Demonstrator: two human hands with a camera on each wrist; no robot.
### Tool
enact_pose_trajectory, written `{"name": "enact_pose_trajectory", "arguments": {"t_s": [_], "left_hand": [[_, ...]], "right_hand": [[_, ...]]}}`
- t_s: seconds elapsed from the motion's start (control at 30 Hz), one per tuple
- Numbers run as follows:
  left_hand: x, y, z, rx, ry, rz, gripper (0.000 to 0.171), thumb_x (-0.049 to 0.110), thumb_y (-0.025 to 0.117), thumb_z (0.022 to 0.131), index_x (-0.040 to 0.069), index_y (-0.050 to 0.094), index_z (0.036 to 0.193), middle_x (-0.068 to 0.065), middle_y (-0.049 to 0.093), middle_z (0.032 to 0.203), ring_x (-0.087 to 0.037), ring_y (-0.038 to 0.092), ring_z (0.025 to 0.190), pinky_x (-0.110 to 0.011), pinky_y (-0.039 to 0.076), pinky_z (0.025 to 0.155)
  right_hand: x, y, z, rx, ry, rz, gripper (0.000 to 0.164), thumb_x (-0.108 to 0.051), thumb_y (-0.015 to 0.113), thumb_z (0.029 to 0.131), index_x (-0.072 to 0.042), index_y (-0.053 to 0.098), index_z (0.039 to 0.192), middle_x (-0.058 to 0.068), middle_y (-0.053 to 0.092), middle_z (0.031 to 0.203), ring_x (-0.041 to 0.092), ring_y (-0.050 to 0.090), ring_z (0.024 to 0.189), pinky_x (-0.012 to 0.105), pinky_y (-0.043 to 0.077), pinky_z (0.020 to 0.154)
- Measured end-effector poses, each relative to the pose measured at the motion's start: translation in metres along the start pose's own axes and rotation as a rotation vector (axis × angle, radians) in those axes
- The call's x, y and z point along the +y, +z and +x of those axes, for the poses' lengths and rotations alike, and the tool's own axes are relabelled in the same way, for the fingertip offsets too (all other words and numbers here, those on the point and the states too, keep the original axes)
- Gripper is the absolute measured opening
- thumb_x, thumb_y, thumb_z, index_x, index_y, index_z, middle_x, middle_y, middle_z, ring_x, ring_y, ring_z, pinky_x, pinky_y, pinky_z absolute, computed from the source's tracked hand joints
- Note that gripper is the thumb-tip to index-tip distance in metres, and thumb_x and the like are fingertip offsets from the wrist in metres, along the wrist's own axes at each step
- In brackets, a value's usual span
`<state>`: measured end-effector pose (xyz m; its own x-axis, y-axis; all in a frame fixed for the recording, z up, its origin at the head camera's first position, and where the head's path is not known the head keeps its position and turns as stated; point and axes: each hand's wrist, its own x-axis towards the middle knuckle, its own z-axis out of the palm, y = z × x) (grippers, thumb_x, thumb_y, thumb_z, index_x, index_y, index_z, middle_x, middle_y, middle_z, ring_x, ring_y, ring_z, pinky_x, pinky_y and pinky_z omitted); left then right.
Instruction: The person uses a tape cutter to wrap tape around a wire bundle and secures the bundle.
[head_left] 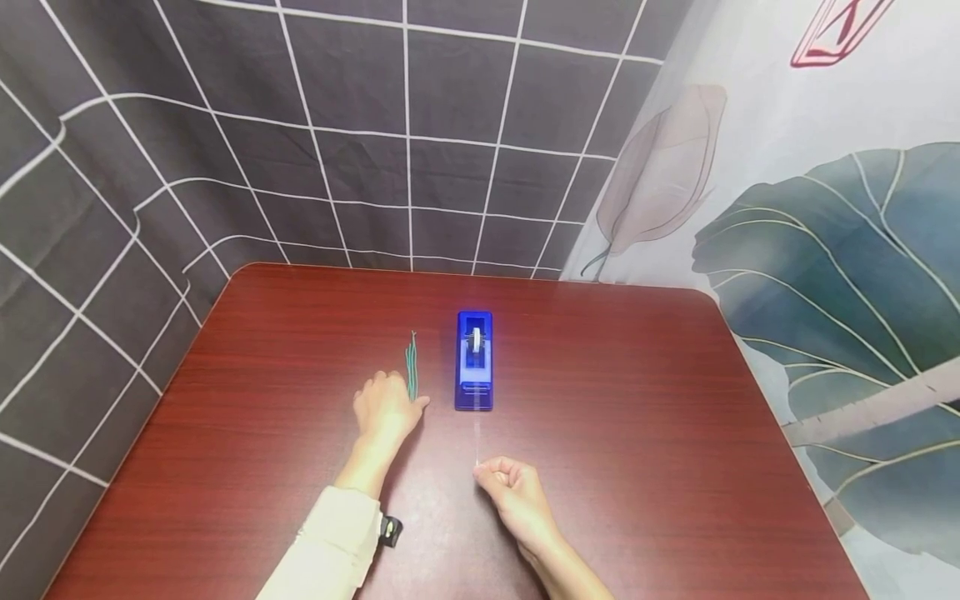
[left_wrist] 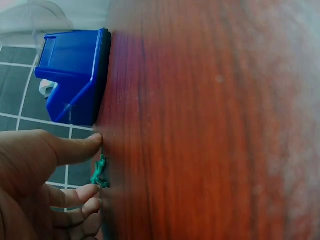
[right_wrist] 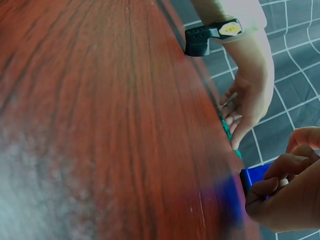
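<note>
We find the right hand (head_left: 519, 497) pinching tape (head_left: 477, 439) from the blue dispenser (head_left: 476, 372). The left hand (head_left: 384, 407), thumb and fingers parted, straddles green strands (head_left: 411, 368).

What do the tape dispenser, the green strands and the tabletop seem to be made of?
Tape dispenser: probably plastic, glossy; smooth, even blue faces with clean moulded-looking edges.
Green strands: perhaps cord or coated wire, being thin and kinked; finish unclear.
Tabletop: wood or wood-look laminate, semi-gloss; streaky reddish grain, soft reflections.
</note>
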<state>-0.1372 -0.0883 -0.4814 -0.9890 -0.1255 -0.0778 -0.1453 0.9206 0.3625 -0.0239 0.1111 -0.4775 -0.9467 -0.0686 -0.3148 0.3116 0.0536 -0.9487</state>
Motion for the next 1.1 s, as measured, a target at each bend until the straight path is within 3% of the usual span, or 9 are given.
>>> {"name": "enact_pose_trajectory", "arguments": {"t_s": [0.27, 0.6, 1.1], "left_hand": [[-0.002, -0.007, 0.001, -0.044, -0.005, 0.024, 0.038, 0.038, 0.082, 0.082, 0.01, 0.06, 0.068, -0.012, 0.066, 0.073, -0.038, 0.068, 0.076, -0.049, 0.054, 0.065], [-0.003, -0.012, 0.002, -0.073, -0.019, 0.046, 0.026, 0.023, 0.073, 0.082, 0.01, 0.058, 0.066, -0.014, 0.066, 0.071, -0.039, 0.068, 0.075, -0.05, 0.054, 0.063], [-0.008, -0.007, 0.0, -0.088, 0.02, 0.047, 0.035, 0.034, 0.081, 0.074, 0.012, 0.056, 0.064, -0.009, 0.061, 0.066, -0.035, 0.066, 0.07, -0.048, 0.053, 0.061]], "right_hand": [[-0.001, 0.0, -0.001, -0.005, 0.001, 0.004, 0.023, -0.007, 0.067, 0.092, 0.015, 0.064, 0.097, -0.007, 0.042, 0.057, 0.002, 0.031, 0.048, 0.016, 0.026, 0.045], [-0.002, 0.0, -0.001, -0.004, 0.001, 0.0, 0.023, -0.007, 0.067, 0.092, 0.015, 0.064, 0.097, -0.007, 0.044, 0.058, 0.002, 0.033, 0.049, 0.016, 0.028, 0.046], [0.0, 0.001, 0.001, -0.009, 0.007, -0.009, 0.023, -0.008, 0.067, 0.093, 0.015, 0.064, 0.097, -0.006, 0.045, 0.059, 0.002, 0.035, 0.05, 0.016, 0.029, 0.047]]}}
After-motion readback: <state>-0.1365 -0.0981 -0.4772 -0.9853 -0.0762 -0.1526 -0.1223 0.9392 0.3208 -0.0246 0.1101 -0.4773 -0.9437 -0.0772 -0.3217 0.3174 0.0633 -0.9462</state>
